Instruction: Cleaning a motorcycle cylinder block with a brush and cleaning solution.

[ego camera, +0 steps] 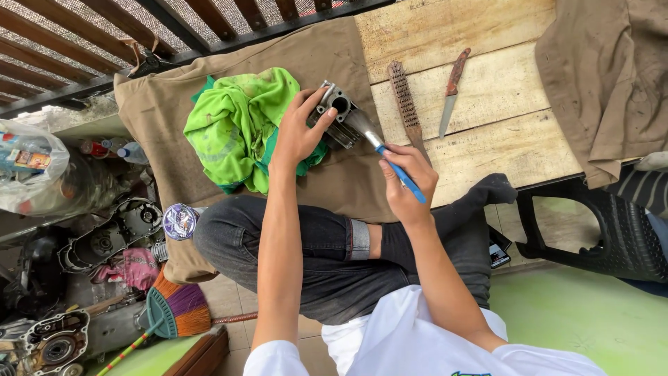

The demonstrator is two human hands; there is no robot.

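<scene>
- Left hand point(296, 132): fingers wrapped around grey metal engine part point(337, 115), steadied on brown cloth point(174, 97) near its right edge.
- Right hand point(407, 177): fingers pinching blue-handled brush point(386, 157), bristles touching part.
- Green rag point(236, 125) just beside part.
- Wire brush point(405, 104), knife point(454, 87) on wooden planks point(487, 42).

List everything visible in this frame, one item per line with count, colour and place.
engine cylinder: one, grey metal, on the brown cloth, steadied by the left hand
paintbrush: one, blue handle, bristles on the cylinder, in the right hand
green rag: one, bright green, on the brown cloth left of the cylinder
brown cloth: one, spread over the planks
wire brush: one, on the planks right of the cylinder
knife: one, reddish handle, right of the wire brush
wooden planks: pale, top centre
broom: one, orange and purple, lower left
engine covers: several, grey, left floor
left hand: on the cylinder
right hand: gripping the paintbrush
</scene>
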